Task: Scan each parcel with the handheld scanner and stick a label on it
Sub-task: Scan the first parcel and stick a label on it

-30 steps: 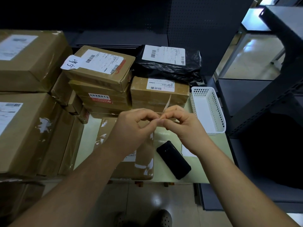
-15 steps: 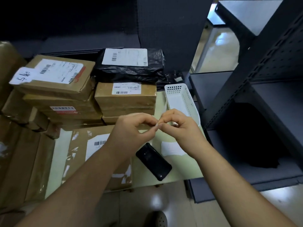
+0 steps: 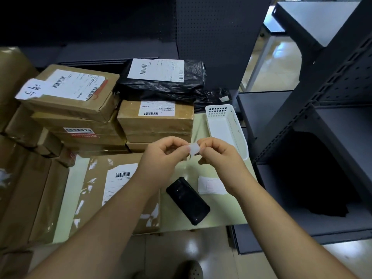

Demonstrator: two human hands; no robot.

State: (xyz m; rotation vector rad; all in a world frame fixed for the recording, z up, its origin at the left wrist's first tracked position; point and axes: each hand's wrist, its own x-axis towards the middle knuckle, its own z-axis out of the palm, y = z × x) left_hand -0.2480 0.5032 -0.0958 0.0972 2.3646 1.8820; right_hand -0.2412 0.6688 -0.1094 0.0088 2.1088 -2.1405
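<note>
Fingers (image 3: 181, 152) of both hands pinch a small white label (image 3: 194, 149) between them.
The left hand (image 3: 163, 158) and right hand (image 3: 219, 156) hold it in the air over the table (image 3: 221, 215); the sticking step, I judge. The scanner (image 3: 188, 200) lies idle just beside the flat parcel (image 3: 120, 190) below. Next: bring the label down and press it flat on that parcel, clear of its barcode.

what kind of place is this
Probably a parcel depot or pickup point: stacked, barcoded cardboard parcels, dark metal shelving, and a black handheld scanner lying on the table.
</note>
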